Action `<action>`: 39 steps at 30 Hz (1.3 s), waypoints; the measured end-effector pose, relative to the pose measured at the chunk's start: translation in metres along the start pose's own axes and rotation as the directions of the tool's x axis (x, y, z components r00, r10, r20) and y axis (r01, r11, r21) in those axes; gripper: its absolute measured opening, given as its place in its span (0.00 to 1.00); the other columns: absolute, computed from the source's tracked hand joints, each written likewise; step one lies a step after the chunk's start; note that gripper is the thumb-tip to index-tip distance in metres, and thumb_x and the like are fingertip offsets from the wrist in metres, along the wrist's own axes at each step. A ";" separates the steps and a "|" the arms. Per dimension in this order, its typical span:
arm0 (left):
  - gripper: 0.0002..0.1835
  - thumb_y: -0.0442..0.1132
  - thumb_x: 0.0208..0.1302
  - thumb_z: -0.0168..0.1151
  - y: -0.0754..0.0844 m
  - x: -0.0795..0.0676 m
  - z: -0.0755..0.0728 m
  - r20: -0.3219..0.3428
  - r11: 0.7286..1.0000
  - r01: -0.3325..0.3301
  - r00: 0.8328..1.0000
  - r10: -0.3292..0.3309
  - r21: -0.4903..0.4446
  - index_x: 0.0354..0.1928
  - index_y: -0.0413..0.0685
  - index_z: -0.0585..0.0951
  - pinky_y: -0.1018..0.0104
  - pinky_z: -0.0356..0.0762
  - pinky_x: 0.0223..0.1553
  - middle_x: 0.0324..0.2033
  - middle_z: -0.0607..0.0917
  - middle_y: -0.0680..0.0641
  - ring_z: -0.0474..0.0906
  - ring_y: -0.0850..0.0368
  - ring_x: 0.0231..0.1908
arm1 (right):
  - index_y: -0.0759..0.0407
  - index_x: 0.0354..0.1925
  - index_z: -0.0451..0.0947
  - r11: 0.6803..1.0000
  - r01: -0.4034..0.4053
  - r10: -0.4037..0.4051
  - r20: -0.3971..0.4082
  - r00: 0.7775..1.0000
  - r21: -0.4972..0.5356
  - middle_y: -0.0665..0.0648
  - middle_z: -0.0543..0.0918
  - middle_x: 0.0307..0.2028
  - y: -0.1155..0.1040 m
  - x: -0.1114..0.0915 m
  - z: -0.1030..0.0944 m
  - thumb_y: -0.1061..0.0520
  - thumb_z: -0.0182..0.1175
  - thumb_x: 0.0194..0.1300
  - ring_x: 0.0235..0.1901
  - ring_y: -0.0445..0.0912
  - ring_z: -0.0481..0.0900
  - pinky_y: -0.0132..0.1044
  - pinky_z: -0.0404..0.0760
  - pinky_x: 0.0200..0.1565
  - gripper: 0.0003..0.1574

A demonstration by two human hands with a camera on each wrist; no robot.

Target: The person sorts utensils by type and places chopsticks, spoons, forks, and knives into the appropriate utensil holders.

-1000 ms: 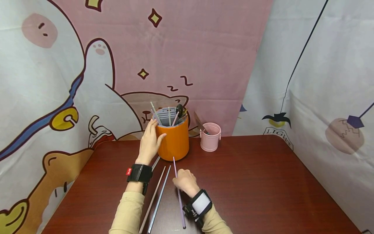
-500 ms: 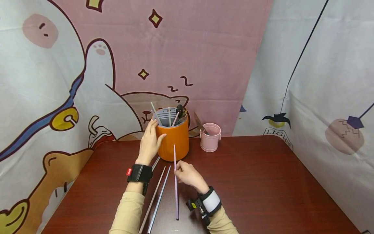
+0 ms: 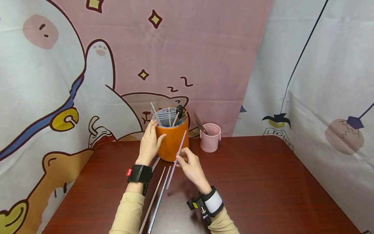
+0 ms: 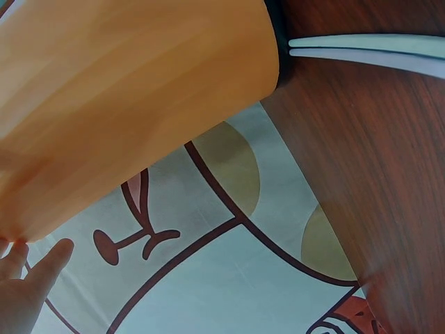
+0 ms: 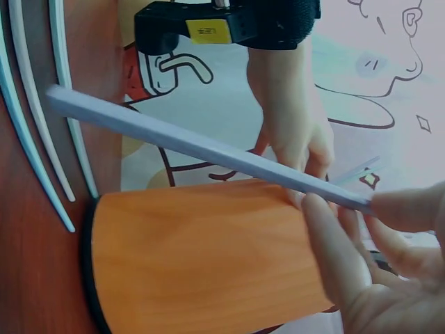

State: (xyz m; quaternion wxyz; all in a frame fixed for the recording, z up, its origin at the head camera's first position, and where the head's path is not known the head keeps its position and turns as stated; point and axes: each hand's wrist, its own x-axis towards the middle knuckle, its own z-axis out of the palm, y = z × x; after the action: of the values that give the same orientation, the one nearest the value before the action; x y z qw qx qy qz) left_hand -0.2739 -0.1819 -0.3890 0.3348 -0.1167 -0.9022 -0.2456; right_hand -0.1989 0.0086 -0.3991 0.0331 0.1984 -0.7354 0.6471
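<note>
Pinching a lilac straw (image 3: 182, 143) near mid-length between thumb and fingertips of the right hand (image 3: 190, 165), aslant before an orange canister (image 3: 174, 139). Probably light and fairly stiff, seemingly smooth, so apt to twist in a loose pinch and perhaps to dent in a hard one. Best held about the middle for balance, or higher up for steering the lower end. Resting the left hand (image 3: 149, 141) on the canister's side, fingers straight and unclenched, thumb spread across the front. Beyond the left fingertips, inside the canister: upright straws (image 3: 156, 113) and a black round-topped item (image 3: 179, 110). Nearer, beside the left forearm on the worktop (image 3: 248, 182): a pale pink straw (image 3: 154, 195) and a blue straw (image 3: 161, 195). Beyond the right hand: a pink bucket (image 3: 209, 139).
</note>
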 end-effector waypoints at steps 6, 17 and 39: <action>0.33 0.47 0.64 0.60 -0.001 0.001 0.001 0.004 1.000 -0.005 1.000 0.005 0.004 0.64 0.32 0.66 0.47 0.67 0.64 0.65 0.67 0.37 0.58 0.44 0.71 | 0.68 0.42 0.74 0.991 0.134 -0.126 -0.190 0.974 0.026 0.68 0.82 0.38 -0.013 0.001 -0.002 0.65 0.55 0.67 0.36 0.57 0.85 0.35 0.86 0.37 0.07; 0.33 0.47 0.64 0.60 -0.001 0.001 0.000 -0.007 1.000 -0.013 1.000 0.013 0.014 0.63 0.32 0.66 0.47 0.68 0.63 0.65 0.67 0.37 0.59 0.43 0.70 | 0.70 0.42 0.72 0.906 0.413 -0.414 -0.372 0.831 -0.087 0.68 0.80 0.36 -0.039 0.014 -0.009 0.63 0.56 0.67 0.36 0.56 0.85 0.43 0.86 0.36 0.09; 0.33 0.47 0.64 0.60 -0.001 0.001 0.000 0.015 1.000 0.004 1.000 -0.004 0.017 0.64 0.32 0.66 0.47 0.67 0.64 0.66 0.66 0.38 0.57 0.45 0.71 | 0.66 0.38 0.74 0.710 0.554 -0.704 -0.469 0.533 -0.435 0.61 0.78 0.34 -0.049 0.075 0.006 0.63 0.58 0.65 0.35 0.49 0.79 0.33 0.82 0.34 0.05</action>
State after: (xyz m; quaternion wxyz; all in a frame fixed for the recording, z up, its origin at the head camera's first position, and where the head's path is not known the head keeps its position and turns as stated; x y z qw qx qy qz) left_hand -0.2753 -0.1827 -0.3890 0.3284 -0.1137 -0.9071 -0.2376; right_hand -0.2506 -0.0200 -0.3313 0.5215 0.2279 -0.6316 0.5265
